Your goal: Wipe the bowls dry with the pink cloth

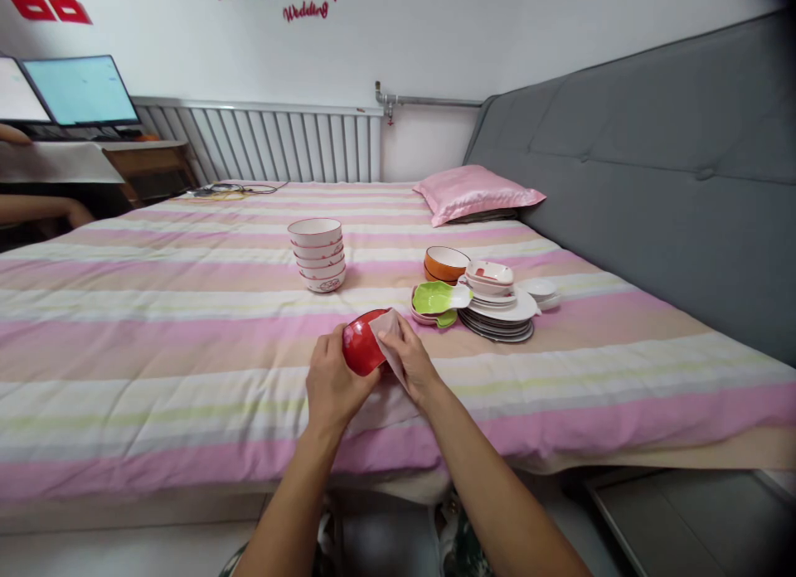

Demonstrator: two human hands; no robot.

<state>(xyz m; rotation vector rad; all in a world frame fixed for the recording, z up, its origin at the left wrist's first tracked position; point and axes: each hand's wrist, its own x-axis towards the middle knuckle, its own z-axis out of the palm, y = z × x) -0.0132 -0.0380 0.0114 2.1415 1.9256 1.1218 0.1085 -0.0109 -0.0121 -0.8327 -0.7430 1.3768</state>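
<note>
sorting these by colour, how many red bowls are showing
1: the red bowl, in the left hand at the near side of the bed; the right hand holds a pale cloth against it. Others could be hidden in the stacks.

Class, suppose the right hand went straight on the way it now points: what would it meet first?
Most likely the red bowl: the right hand points toward it, with the pale cloth it holds in between. Exact depth is unclear from this one view.
</note>
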